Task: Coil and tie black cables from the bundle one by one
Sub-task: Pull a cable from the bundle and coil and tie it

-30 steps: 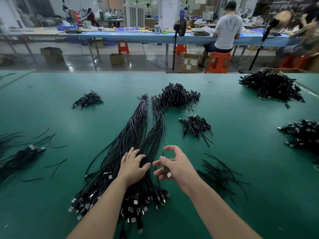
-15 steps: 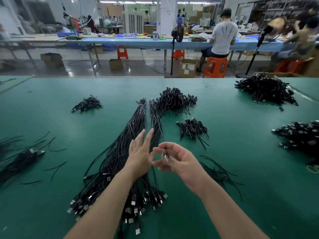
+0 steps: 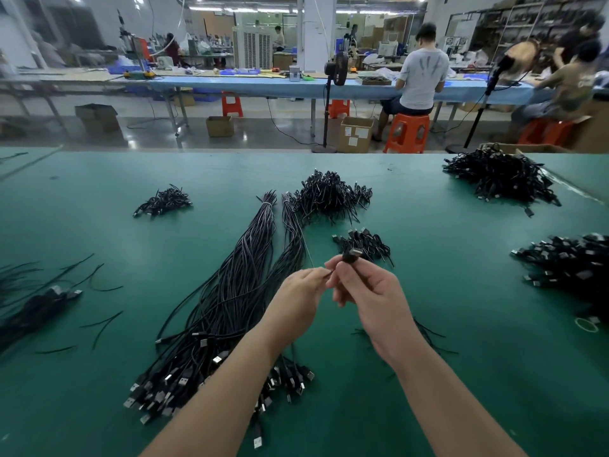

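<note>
A long bundle of black cables [image 3: 237,291] lies lengthwise on the green table [image 3: 461,324], its plug ends fanned out near me. Both hands are raised above the bundle's right side. My right hand [image 3: 365,291] pinches the plug end of a single black cable [image 3: 350,255] between thumb and fingertips. My left hand [image 3: 303,291] pinches the same cable's thin wire just left of the plug. The wire runs from my fingers up toward the bundle's far end.
Piles of coiled, tied cables [image 3: 329,196] sit beyond the bundle, with a small pile [image 3: 362,242] just past my hands, another [image 3: 163,202] at the left and more [image 3: 501,176] at the right. Short black ties [image 3: 428,338] lie under my right forearm. People work at a far blue bench.
Both hands have lifted off the bundle. My right hand has raised the plug end of one cable, and my left hand went from resting flat to pinching its wire.
</note>
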A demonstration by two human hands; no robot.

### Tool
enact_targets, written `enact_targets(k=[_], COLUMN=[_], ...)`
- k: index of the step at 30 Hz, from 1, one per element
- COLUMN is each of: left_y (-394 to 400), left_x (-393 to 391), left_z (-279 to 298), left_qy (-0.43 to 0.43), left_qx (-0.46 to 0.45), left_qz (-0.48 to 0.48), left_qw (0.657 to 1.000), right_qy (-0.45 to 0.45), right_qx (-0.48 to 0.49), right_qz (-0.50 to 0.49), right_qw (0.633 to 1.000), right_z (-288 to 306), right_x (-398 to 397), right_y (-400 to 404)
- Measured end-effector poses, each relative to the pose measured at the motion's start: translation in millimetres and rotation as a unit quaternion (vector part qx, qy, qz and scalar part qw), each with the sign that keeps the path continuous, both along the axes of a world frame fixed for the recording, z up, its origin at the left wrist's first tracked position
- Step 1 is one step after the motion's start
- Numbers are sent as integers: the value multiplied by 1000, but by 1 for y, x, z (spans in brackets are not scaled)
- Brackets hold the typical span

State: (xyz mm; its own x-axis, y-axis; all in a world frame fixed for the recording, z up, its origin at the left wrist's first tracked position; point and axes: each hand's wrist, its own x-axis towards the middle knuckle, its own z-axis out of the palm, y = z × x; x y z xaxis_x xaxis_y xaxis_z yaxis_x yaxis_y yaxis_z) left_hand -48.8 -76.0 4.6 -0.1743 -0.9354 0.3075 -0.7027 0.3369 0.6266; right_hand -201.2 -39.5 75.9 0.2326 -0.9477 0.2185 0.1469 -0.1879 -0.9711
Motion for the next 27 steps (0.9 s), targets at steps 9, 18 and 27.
enact_targets(k=[9, 18, 27], left_y=[18, 31, 39], left_x=[21, 23, -19], left_z=[-60, 2, 82], left_qy=[-33, 91, 339], left_qx=[187, 304, 197], left_qz=[41, -75, -99], left_qw=[981, 945, 914], right_qy=[-22, 120, 142], right_qx=[-41, 23, 54], right_qz=[-44, -82, -23], right_qw=[998, 989, 988], right_z=[55, 62, 37], right_x=[-24, -27, -20], right_y=[3, -7, -11])
